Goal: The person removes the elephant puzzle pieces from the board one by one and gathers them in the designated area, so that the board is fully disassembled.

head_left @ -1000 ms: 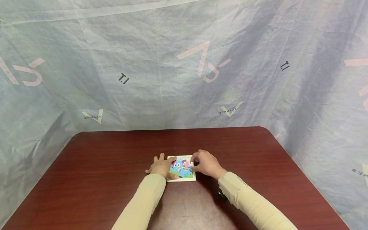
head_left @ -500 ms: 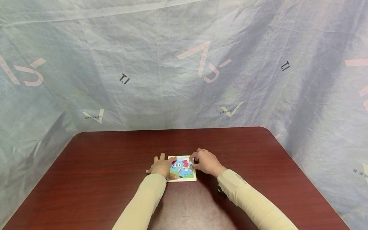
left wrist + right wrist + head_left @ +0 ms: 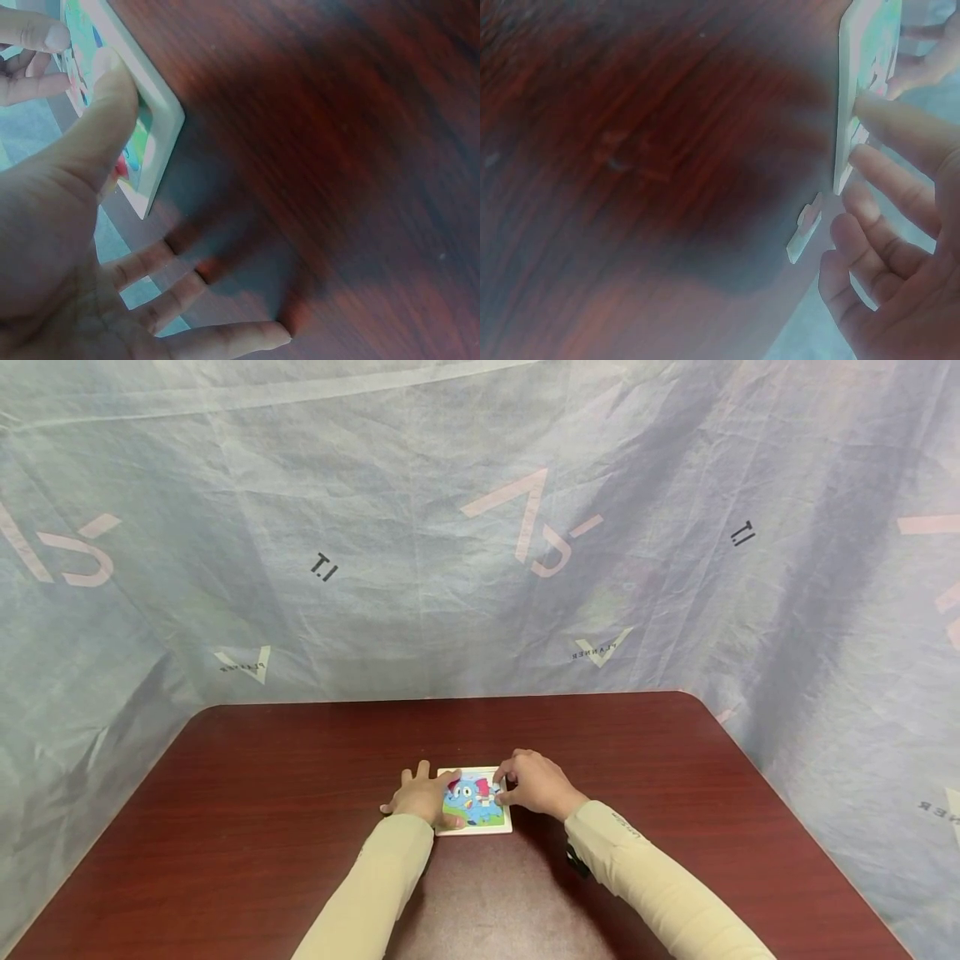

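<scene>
A small jigsaw puzzle (image 3: 472, 814) showing a blue cartoon animal with a red ear lies in a white frame on the table. My left hand (image 3: 417, 795) is spread at its left side; thumb and index finger rest on the puzzle, and the other fingertips touch the table in the left wrist view. At the right edge, my right hand (image 3: 537, 783) has thumb and index finger curled around a small puzzle piece (image 3: 496, 790), largely hidden by the fingers. A pale gap shows beside the red ear. A loose puzzle piece (image 3: 806, 229) lies just off the frame in the right wrist view.
The dark red wooden table (image 3: 300, 760) extends on all sides of the puzzle. A grey printed cloth (image 3: 420, 568) hangs behind the table and along both sides. A dark band (image 3: 577, 862) shows beneath the right sleeve.
A pinkish patch over the puzzle's right part has gone from sight, and the red ear now shows. My right fingers have shifted slightly at the right edge. The left hand stays still.
</scene>
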Action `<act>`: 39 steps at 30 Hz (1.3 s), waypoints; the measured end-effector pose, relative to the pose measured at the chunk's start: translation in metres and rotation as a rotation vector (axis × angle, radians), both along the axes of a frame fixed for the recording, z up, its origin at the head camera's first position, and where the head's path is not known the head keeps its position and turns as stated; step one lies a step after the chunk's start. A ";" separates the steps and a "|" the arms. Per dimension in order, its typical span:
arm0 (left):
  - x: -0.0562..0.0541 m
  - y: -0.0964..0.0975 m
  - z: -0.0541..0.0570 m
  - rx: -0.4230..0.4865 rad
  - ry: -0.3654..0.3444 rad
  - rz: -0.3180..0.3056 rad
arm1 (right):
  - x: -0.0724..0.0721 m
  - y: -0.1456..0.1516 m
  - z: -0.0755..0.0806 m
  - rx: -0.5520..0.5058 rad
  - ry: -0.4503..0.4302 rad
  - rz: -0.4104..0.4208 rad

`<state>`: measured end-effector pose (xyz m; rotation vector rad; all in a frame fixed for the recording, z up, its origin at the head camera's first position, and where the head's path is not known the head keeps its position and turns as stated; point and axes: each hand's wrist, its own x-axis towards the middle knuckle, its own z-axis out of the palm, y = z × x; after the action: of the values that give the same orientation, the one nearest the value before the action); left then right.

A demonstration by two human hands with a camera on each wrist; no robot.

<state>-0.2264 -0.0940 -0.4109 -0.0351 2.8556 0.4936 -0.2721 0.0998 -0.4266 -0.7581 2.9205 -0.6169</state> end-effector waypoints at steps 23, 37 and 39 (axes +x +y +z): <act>0.002 0.001 0.003 -0.008 0.007 -0.012 | -0.002 0.005 0.006 -0.017 0.040 0.018; 0.003 0.000 0.003 0.002 0.016 -0.016 | -0.004 0.014 0.019 0.001 0.035 -0.006; 0.004 0.000 0.004 0.001 0.014 -0.016 | -0.005 0.016 0.020 0.003 0.031 -0.017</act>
<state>-0.2225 -0.0936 -0.4071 -0.0086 2.8666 0.4938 -0.2769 0.1153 -0.4066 -0.7503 2.9582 -0.6079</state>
